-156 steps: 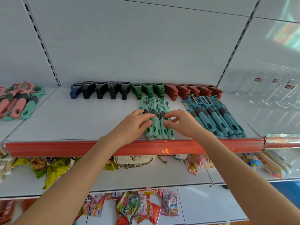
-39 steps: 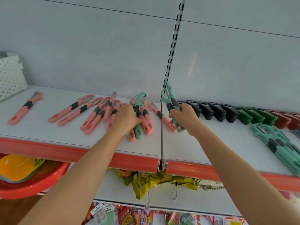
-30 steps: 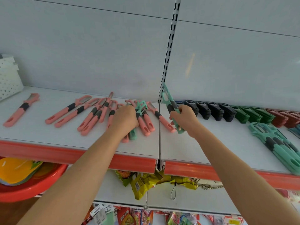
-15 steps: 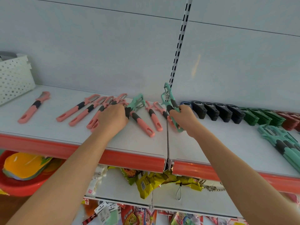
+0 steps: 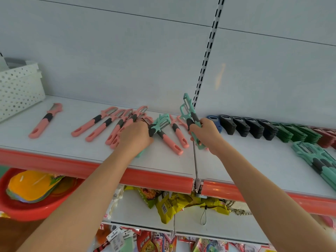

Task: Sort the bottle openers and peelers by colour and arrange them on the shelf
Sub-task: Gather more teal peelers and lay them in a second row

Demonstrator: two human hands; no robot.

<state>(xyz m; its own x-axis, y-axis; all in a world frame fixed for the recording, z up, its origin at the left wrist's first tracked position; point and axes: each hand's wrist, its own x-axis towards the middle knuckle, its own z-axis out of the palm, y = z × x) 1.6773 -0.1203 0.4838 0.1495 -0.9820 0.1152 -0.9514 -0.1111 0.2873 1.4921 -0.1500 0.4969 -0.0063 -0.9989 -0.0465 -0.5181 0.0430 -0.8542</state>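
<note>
While at least seven pink peelers [image 5: 94, 122] lie left of the slotted upright [image 5: 205, 57] | left hand [image 5: 135, 137] grips one mint peeler [image 5: 161, 123] among them | right hand [image 5: 207, 133] clutches two mint peelers [image 5: 189, 111] at its foot

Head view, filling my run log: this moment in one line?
left hand: grips mint peeler among pink peelers | right hand: holds upright mint peelers

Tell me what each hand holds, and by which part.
Right hand grips the upright mint peeler by its dark mid-handle grip. Left hand holds the second mint peeler, lying among pink peelers, around its handle.
</note>
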